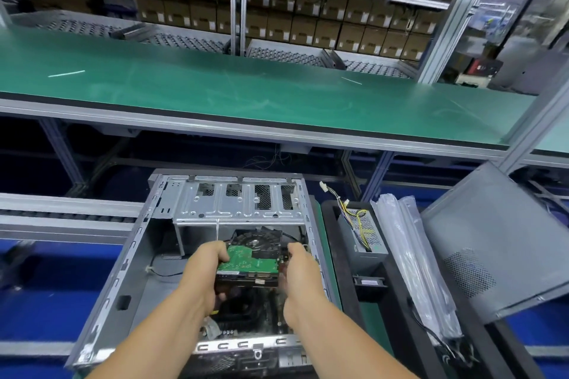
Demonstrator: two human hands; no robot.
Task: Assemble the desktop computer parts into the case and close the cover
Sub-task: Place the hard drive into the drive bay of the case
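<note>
You hold the drive (pixel 251 258) over the open case (pixel 123 274), circuit board up, your left hand (pixel 207 268) gripping one side and your right hand (pixel 300 264) the other, probably to line it up with the bay (pixel 237 200) beyond. The cover (pixel 505 243) leans aside, leaving access.

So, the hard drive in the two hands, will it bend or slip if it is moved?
The hard drive looks like a rigid metal block, so it should not bend. Both hands, left and right, hold it, hinting it is fairly heavy. Its exposed green board looks fragile.
</note>
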